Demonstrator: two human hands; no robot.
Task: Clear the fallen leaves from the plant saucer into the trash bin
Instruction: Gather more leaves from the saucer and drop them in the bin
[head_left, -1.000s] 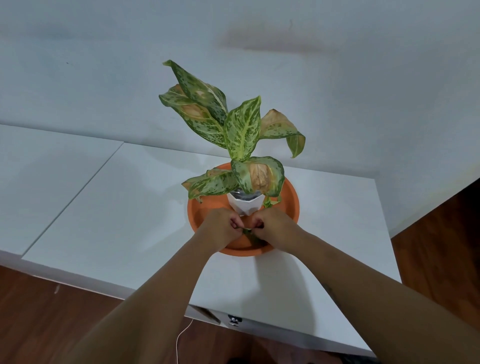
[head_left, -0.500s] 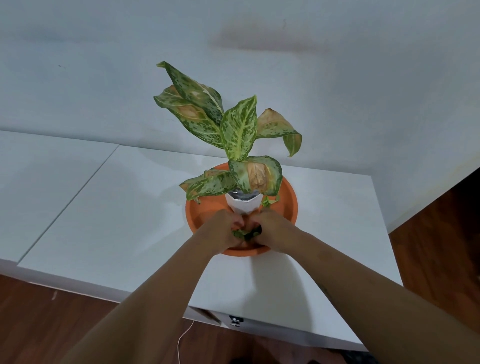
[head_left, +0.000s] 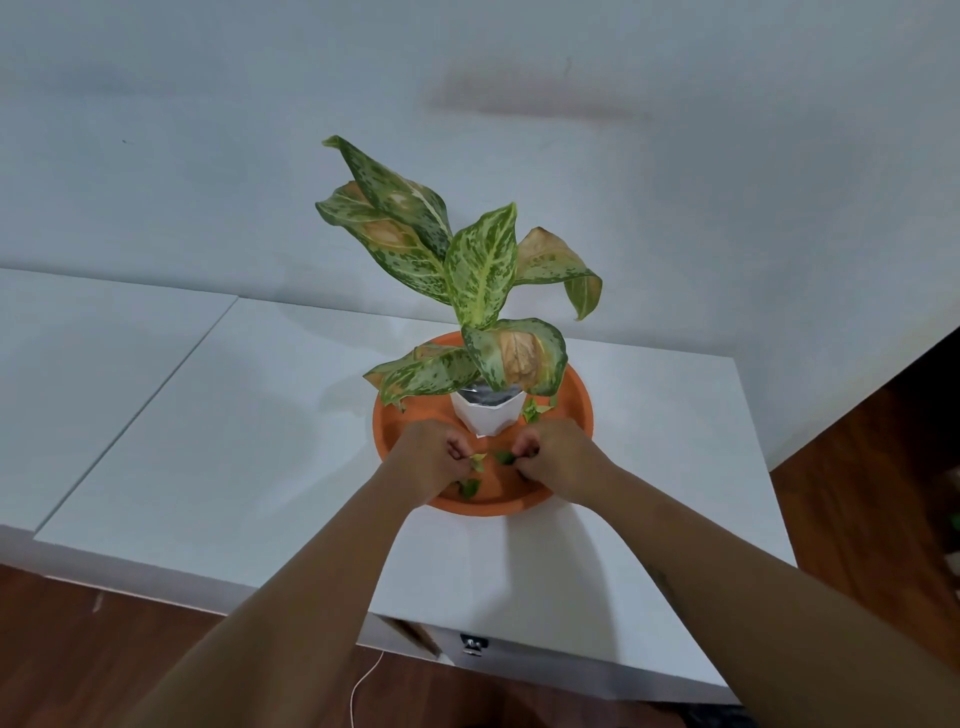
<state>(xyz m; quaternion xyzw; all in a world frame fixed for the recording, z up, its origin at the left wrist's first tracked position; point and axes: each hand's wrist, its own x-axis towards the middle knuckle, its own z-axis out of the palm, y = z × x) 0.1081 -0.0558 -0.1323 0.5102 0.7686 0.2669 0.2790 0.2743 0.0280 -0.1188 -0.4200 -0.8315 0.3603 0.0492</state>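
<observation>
Under drooping plant leaves, both hands pinch saucer scraps beside the pot.

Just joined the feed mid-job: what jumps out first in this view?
A speckled green plant with browning leaves rises from a small white pot in an orange saucer on the white table. Over the saucer's near side, the left hand and right hand each pinch a small leaf scrap.
</observation>
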